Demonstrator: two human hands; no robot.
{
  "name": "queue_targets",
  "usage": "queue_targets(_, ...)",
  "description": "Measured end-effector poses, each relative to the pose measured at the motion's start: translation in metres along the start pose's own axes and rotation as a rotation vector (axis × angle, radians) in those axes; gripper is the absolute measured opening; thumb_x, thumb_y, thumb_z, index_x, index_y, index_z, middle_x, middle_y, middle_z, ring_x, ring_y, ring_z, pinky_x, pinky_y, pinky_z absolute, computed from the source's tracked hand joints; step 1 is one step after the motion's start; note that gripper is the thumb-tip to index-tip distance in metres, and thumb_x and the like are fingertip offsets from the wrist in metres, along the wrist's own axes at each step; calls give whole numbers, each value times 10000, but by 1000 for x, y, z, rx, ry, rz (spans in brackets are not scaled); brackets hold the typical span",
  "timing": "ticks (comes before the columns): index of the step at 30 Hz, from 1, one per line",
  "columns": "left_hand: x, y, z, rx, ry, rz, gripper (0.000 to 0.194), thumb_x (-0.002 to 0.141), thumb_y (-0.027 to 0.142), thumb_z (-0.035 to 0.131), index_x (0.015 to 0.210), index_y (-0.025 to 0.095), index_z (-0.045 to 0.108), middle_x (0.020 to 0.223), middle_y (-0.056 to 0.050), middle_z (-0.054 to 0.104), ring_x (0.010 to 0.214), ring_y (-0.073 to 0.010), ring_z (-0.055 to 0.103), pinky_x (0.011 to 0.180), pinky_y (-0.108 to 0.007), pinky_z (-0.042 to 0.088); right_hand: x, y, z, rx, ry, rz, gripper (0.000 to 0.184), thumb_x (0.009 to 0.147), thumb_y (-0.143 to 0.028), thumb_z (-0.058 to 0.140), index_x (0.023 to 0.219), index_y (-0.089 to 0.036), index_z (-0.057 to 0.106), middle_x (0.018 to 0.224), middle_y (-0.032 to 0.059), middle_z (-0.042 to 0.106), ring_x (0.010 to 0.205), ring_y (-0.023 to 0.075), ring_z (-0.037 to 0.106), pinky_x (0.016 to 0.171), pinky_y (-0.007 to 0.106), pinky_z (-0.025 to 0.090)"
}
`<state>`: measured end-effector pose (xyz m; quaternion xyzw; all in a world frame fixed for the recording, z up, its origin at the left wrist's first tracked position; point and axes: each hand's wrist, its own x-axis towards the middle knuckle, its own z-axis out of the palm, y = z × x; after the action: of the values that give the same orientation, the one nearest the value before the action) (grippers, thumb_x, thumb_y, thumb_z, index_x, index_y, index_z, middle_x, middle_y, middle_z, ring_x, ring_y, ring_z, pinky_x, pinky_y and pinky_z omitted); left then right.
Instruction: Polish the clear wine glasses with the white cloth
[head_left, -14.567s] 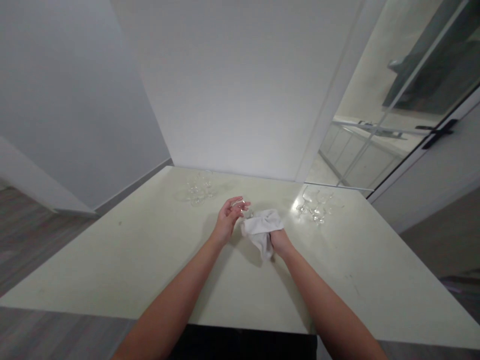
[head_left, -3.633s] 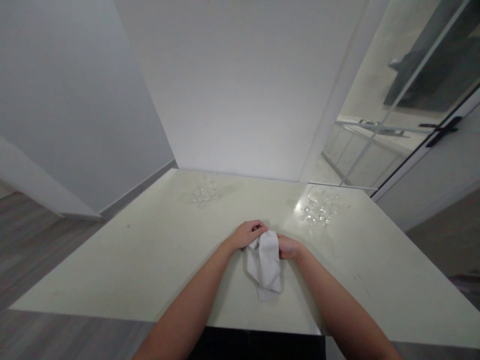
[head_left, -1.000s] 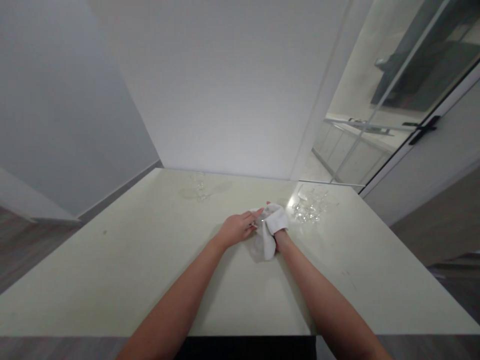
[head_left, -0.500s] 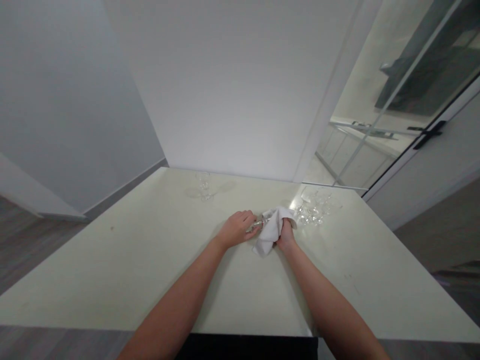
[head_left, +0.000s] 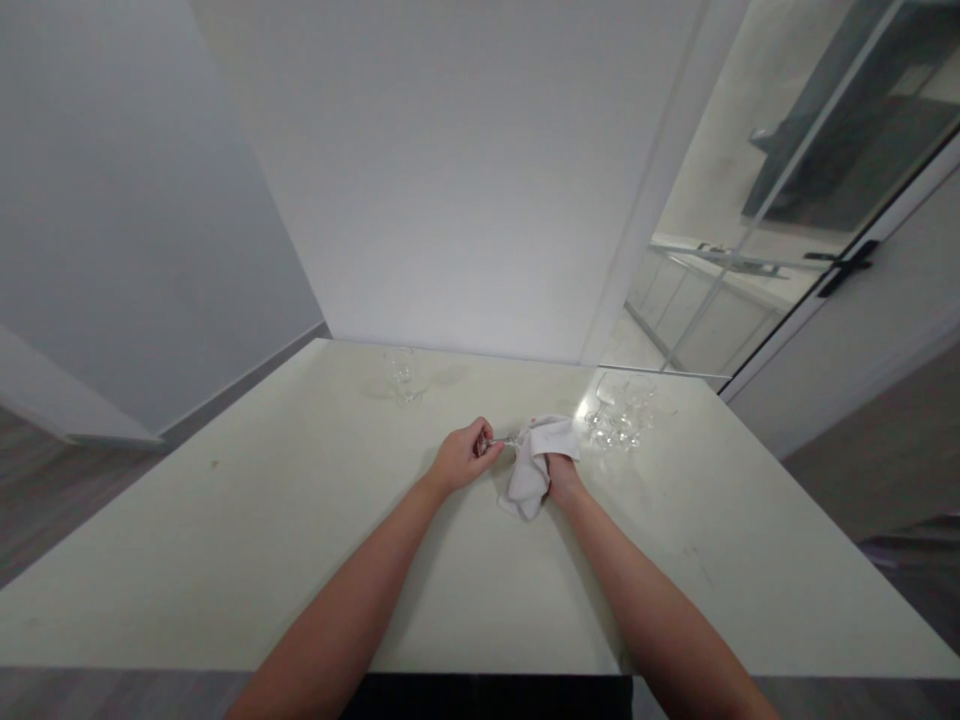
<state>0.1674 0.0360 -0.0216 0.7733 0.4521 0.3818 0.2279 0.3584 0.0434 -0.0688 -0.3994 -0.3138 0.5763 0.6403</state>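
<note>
My left hand (head_left: 459, 460) is closed on one end of a clear stemmed glass (head_left: 501, 441), its thin stem pointing to the right. The glass's other end goes into a whitish cloth (head_left: 529, 476), so the bowl is hidden. My right hand (head_left: 562, 478) grips the cloth from below and behind, with most of its fingers covered by the fabric. Both hands are just above the middle of the pale table, close together.
A clear stemmed glass (head_left: 403, 372) stands at the back left of the table (head_left: 262, 520). Several clear glasses (head_left: 619, 415) are grouped at the back right, close to my right hand. A white wall panel (head_left: 450, 200) and a glazed door (head_left: 712, 290) border the far edge.
My left hand has turned, its fingers now curled more tightly around the end of the glass. The cloth and my right hand have shifted slightly left, partly with the camera's view.
</note>
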Motion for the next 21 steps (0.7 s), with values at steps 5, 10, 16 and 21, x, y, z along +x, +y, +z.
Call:
queue_targets(5,-2,-1,-1,68,-8,8,240,879,444,552,900,209,510,617,57,527,524,-107,494,553,-230,360,3,4,-2,-5,-5,10,278,664,-334,754,918,-267,664,974,-37,732,930,163,647,883,274,512)
queue_targets(10,-5,0,0,152,135,182,290,864,384,575,1095,218,515,964,-32,614,664,-116,560,661,-260,455,8,10,-5,-44,37,21,277,689,-327,714,947,-250,649,908,-35,726,920,159,646,858,271,514)
queue_targets(16,-2,5,8,85,104,239,167,897,344,527,946,197,588,905,-59,636,770,-155,597,714,-279,469,8,13,-6,-62,120,-14,295,673,-346,716,945,-259,642,926,-43,721,909,145,636,868,268,507)
queue_targets(21,4,1,24,-279,13,-161,304,942,443,414,854,185,547,693,7,590,516,-109,508,499,-233,408,7,13,-6,-34,60,-57,266,638,-301,744,869,-226,635,895,-25,727,852,151,637,840,281,517)
